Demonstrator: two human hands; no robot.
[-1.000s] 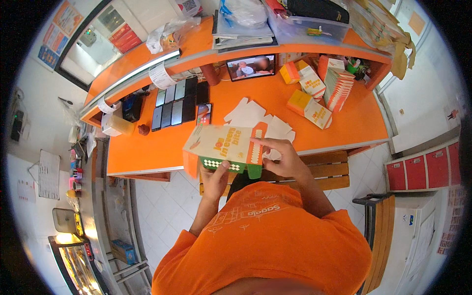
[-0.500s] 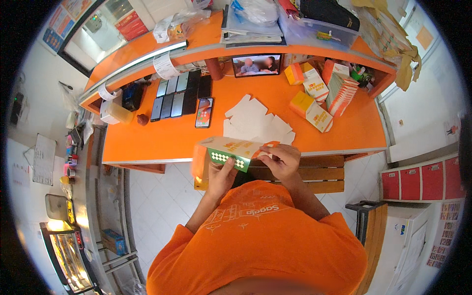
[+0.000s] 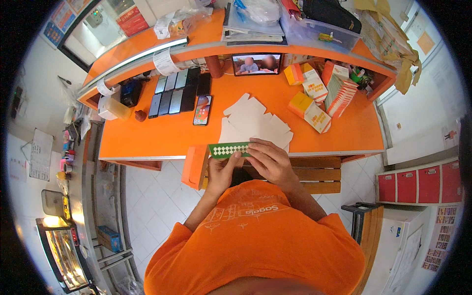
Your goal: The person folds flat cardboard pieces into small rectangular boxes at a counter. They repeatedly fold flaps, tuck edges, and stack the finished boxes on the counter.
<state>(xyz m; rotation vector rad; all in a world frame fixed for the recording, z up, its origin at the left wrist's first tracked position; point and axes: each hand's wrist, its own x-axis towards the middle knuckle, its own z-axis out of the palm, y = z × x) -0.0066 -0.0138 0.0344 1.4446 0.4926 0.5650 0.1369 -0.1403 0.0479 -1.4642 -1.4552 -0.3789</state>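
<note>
Between my hands, just off the table's front edge, is a partly folded cardboard box [image 3: 195, 167]. Its orange panel faces left and a green strip with white diamonds faces up. My left hand [image 3: 221, 172] grips it from below, with the thumb against the green strip. At the strip's right end, the fingers of my right hand [image 3: 269, 160] are closed on the cardboard edge. Flat white box blanks [image 3: 253, 123] lie on the table just beyond the box. My hands cover part of the folded box.
The orange table [image 3: 162, 137] holds a lit phone [image 3: 202, 110], rows of dark phones [image 3: 169, 101] and a tablet [image 3: 256, 64]. Folded boxes [image 3: 310, 112] and a stack of flat cartons [image 3: 342, 93] sit at the right. A wooden bench [image 3: 319, 175] stands below the table edge.
The box has turned so its green strip lies more level and its orange panel shows more fully. My right hand has moved left and down onto the strip's end.
</note>
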